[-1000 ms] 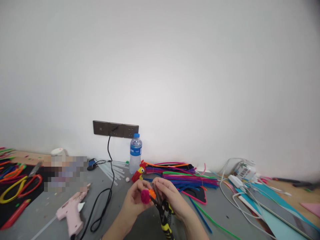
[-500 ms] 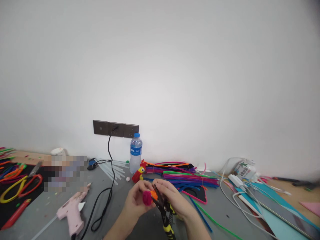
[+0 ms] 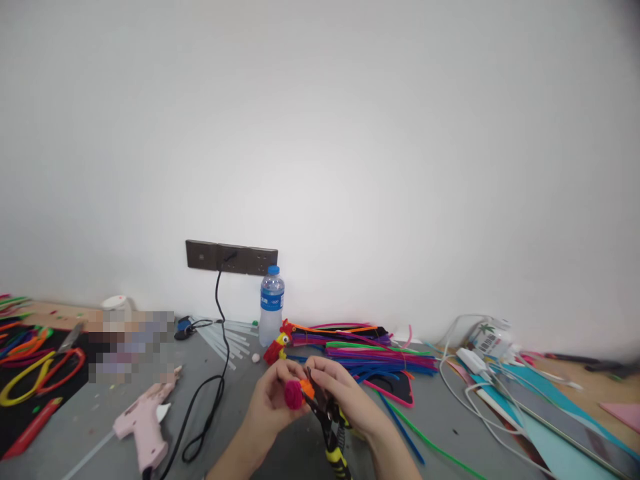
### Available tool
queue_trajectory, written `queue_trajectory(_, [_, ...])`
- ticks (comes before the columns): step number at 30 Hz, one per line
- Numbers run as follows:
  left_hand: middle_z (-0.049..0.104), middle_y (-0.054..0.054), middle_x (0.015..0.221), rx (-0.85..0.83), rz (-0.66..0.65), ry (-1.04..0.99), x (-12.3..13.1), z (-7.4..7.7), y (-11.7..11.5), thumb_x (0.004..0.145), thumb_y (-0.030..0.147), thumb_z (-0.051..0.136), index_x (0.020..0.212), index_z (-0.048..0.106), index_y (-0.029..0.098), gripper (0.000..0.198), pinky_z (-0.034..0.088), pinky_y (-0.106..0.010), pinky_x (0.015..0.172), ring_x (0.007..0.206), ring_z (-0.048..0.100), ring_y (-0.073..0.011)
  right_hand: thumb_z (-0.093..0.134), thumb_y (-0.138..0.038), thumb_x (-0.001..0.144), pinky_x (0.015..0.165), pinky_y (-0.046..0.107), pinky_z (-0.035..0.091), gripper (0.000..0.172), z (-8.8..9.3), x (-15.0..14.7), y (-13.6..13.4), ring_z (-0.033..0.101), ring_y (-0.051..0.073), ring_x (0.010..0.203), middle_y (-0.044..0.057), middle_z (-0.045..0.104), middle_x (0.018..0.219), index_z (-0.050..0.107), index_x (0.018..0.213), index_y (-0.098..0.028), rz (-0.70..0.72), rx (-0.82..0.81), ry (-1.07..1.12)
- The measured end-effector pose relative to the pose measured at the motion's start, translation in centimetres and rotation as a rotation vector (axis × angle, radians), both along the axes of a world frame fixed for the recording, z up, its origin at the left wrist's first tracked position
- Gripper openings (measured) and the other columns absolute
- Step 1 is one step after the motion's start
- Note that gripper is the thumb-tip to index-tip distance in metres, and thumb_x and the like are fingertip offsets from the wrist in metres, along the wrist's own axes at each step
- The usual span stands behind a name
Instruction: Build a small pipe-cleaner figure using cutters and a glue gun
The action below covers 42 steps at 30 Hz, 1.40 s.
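Note:
My left hand (image 3: 269,402) is closed, its fingers pinching a small piece of coiled pipe cleaner, a magenta roll (image 3: 293,395) with an orange part (image 3: 307,387) beside it. Pliers (image 3: 328,427) with black-and-yellow handles and a spring point up at that piece, jaws at the orange part. My right hand (image 3: 354,395) is curled around the pliers, one handle in its palm and fingertips near the jaws. The other handle hangs below, between my wrists. Just beyond my hands stands a small red-and-yellow pipe cleaner bird (image 3: 278,343) with a round eye.
Bundles of pipe cleaners (image 3: 380,360) lie behind my hands, near a water bottle (image 3: 271,310). Left are a pink glue gun (image 3: 143,427), its black cord (image 3: 220,387), scissors (image 3: 63,360) and glue sticks (image 3: 217,340). White cables (image 3: 480,407) and a tablet-like device (image 3: 565,423) lie right.
Almost nothing differs. The pliers and the coiled piece have shifted by a hair, and both hands keep their grip.

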<state>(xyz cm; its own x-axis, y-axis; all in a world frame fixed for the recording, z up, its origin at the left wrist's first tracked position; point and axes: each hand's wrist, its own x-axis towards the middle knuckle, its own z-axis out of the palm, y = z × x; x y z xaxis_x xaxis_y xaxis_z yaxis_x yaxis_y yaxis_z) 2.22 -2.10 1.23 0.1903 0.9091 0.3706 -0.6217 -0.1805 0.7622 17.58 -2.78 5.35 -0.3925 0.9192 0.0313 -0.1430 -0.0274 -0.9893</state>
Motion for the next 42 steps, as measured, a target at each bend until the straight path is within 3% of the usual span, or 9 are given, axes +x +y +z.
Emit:
queue_trajectory(6, [0.065, -0.002, 0.081, 0.098, 0.002, 0.002, -0.1, -0.6, 0.6, 0.054, 0.006, 0.082, 0.067, 0.059, 0.018, 0.029, 0.047, -0.024, 0.065, 0.076, 0.059, -0.0173, 0.065, -0.052, 0.079, 0.047, 0.021, 0.018, 0.037, -0.1, 0.0, 0.0, 0.026, 0.008, 0.052, -0.007, 0.034, 0.060, 0.051, 0.076, -0.018, -0.022, 0.007, -0.004])
queue_trajectory(12, [0.064, -0.002, 0.085, 0.056, 0.065, 0.032, -0.1, -0.8, 0.5, 0.055, 0.009, 0.082, 0.066, 0.057, 0.018, 0.029, 0.048, -0.026, 0.068, 0.079, 0.060, -0.0184, 0.066, -0.053, 0.078, 0.047, 0.020, 0.019, 0.038, 0.2, -0.1, 0.0, 0.027, 0.008, 0.052, -0.007, 0.035, 0.060, 0.051, 0.076, -0.018, -0.041, 0.013, -0.002])
queue_trajectory(25, [0.063, -0.002, 0.086, 0.110, 0.010, 0.054, -0.4, -1.2, 0.7, 0.059, 0.007, 0.081, 0.070, 0.057, 0.019, 0.028, 0.047, -0.026, 0.070, 0.080, 0.058, -0.0177, 0.065, -0.054, 0.079, 0.047, 0.020, 0.019, 0.039, 0.1, 0.0, -0.1, 0.025, 0.008, 0.052, -0.007, 0.034, 0.061, 0.050, 0.076, -0.018, -0.029, 0.026, -0.005])
queue_trajectory(36, [0.060, 0.000, 0.077, 0.124, 0.015, 0.124, -0.9, 0.0, 0.5, 0.056, 0.005, 0.081, 0.069, 0.059, 0.017, 0.028, 0.044, -0.022, 0.064, 0.069, 0.055, -0.0133, 0.063, -0.053, 0.080, 0.050, 0.022, 0.020, 0.037, 0.4, 0.0, -0.4, 0.027, 0.009, 0.055, -0.007, 0.035, 0.061, 0.052, 0.078, -0.018, -0.069, 0.043, -0.022])
queue_trajectory(42, [0.058, 0.002, 0.072, 0.160, 0.049, 0.137, -0.9, -0.3, 0.6, 0.059, 0.006, 0.080, 0.067, 0.057, 0.018, 0.028, 0.042, -0.022, 0.064, 0.068, 0.054, -0.0132, 0.061, -0.054, 0.081, 0.051, 0.023, 0.021, 0.037, 0.3, 0.0, -0.2, 0.030, 0.010, 0.054, -0.006, 0.039, 0.060, 0.058, 0.078, -0.017, -0.089, 0.062, -0.045])
